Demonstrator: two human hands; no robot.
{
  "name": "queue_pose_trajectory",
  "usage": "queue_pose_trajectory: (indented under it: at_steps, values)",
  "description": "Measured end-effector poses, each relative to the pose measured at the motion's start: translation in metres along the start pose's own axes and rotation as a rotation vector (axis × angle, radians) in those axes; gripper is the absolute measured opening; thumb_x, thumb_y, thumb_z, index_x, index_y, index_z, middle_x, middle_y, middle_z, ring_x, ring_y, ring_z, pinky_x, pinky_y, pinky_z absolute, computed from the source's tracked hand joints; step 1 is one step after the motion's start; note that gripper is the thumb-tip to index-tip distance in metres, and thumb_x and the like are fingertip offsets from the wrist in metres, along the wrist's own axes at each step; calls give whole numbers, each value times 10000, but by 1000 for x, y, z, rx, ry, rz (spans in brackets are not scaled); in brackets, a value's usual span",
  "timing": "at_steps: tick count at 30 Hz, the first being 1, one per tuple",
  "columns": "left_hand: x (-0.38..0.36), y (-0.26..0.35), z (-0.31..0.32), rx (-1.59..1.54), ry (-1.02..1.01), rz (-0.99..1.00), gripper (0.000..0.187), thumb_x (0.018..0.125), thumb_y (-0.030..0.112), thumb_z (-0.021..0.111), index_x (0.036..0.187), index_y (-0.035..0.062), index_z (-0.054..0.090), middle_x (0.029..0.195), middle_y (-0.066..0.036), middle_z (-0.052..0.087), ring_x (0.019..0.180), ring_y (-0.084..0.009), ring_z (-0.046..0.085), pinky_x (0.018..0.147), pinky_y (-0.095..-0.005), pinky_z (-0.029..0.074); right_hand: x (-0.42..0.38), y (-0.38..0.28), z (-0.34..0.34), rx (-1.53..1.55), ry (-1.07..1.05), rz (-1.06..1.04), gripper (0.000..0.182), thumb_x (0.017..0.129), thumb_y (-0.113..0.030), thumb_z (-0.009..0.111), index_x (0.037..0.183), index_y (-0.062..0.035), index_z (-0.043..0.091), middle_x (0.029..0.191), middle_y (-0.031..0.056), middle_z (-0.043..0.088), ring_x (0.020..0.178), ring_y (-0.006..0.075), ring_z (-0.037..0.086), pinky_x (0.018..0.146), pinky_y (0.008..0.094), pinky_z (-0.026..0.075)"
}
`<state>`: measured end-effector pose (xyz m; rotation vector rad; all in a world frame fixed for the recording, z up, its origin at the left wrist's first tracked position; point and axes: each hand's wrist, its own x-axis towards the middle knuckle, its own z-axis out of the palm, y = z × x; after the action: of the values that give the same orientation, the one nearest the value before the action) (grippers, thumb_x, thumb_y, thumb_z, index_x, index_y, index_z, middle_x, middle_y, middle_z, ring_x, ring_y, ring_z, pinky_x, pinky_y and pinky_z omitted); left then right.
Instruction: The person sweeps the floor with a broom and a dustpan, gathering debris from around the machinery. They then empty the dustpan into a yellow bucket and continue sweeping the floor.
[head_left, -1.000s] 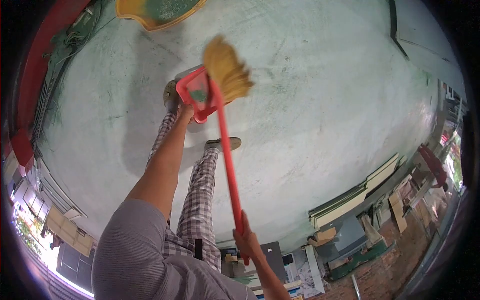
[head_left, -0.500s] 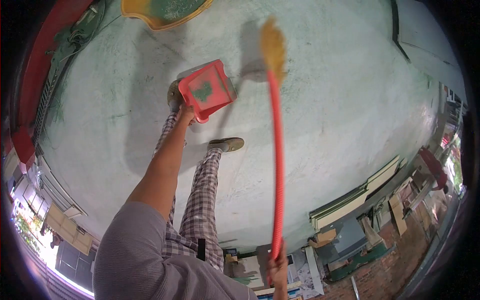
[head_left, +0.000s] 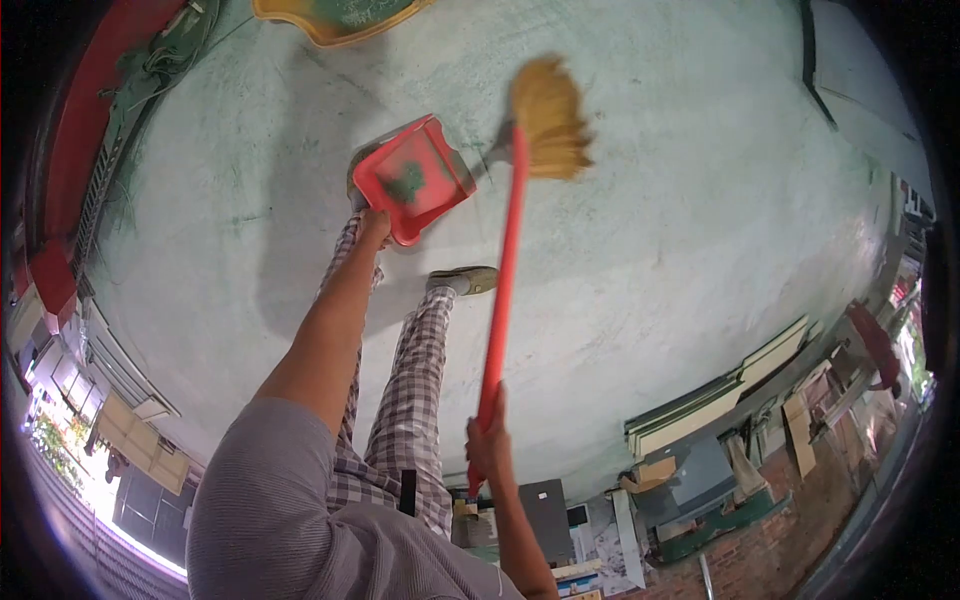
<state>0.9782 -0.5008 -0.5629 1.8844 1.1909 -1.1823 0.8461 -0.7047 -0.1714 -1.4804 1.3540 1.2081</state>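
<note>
My left hand (head_left: 376, 228) is closed on the near edge of a red dustpan (head_left: 430, 165), held in front of my left foot. A small heap of green debris (head_left: 406, 183) lies in the pan. My right hand (head_left: 489, 445) grips the red handle of a broom (head_left: 508, 260) near its end. The broom's yellow bristles (head_left: 552, 120) are spread out to the right of the dustpan, apart from it, over the pale floor (head_left: 640, 250).
A yellow-rimmed container (head_left: 345, 38) stands at the top. My shoe (head_left: 468, 279) is below the dustpan. Stacked boards (head_left: 690, 415) and a cardboard piece (head_left: 655, 472) lie at the lower right. A grey panel (head_left: 865, 70) is at the upper right.
My right hand has moved up and left with the broom. The bristles have swung lower and fanned out, and the handle now slants. The dustpan has barely moved.
</note>
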Motion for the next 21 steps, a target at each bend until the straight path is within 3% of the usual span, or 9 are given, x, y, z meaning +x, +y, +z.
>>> queue_pose_trajectory:
  at_steps: [2,4,5,11,12,13,16,18,21]
  values:
    - [-8,7,-1,16,24,28,340,740,332,461,896,30,447,594,-113,567,439,-213,558,374,-347,450,-8,42,19,-130,-41,-198,688,744,-113,450,1292,-214,47,661,155,547,465,218,514,428,337,426]
    - [-2,1,-1,-45,7,127,319,746,334,455,713,22,513,522,-107,543,439,-211,559,368,-354,449,-34,39,19,-105,-163,-188,687,741,-121,460,1296,-196,61,732,174,550,508,208,516,474,331,422]
    - [-7,6,-3,-45,8,128,319,746,334,455,713,22,513,522,-107,543,439,-211,559,368,-354,449,-48,25,10,54,-317,-30,680,739,-125,467,1299,-175,85,749,140,524,510,178,482,488,309,410]
    - [-36,16,-25,-83,-183,145,363,775,346,426,627,30,527,498,-97,532,408,-203,539,349,-336,431,-124,66,-22,497,-445,23,652,755,-90,476,1297,-152,120,695,20,434,507,90,401,450,222,354]
    - [-51,21,-31,-61,-183,135,359,780,353,414,671,30,528,514,-96,538,409,-201,537,353,-334,430,-143,66,-28,693,-475,60,644,773,-78,490,1298,-156,126,657,-9,431,505,67,399,454,199,346]
    - [-65,26,-39,-41,-181,125,359,785,359,403,716,30,529,530,-95,545,409,-199,536,357,-331,429,-158,60,-32,520,-337,8,624,771,-59,495,1287,-153,156,633,-19,402,495,61,382,440,191,329]
    - [-124,52,-74,-93,-168,110,359,784,390,405,845,53,515,565,-94,558,444,-207,551,364,-336,433,-185,75,-33,624,-130,-88,562,750,-116,509,1243,-115,240,622,3,418,443,78,381,390,208,311]
    - [-134,66,-96,-145,-368,-38,392,787,421,392,995,94,450,680,-118,575,559,-231,583,445,-337,468,-197,60,-36,605,-6,-138,521,769,-168,536,1217,-112,275,598,4,429,426,82,412,364,209,346]
    - [-183,107,-145,-263,-446,2,425,794,431,384,1085,121,371,849,-157,552,705,-274,585,568,-373,485,-204,47,-36,628,123,-260,469,772,-178,537,1167,-111,293,582,2,411,406,82,404,350,216,352]
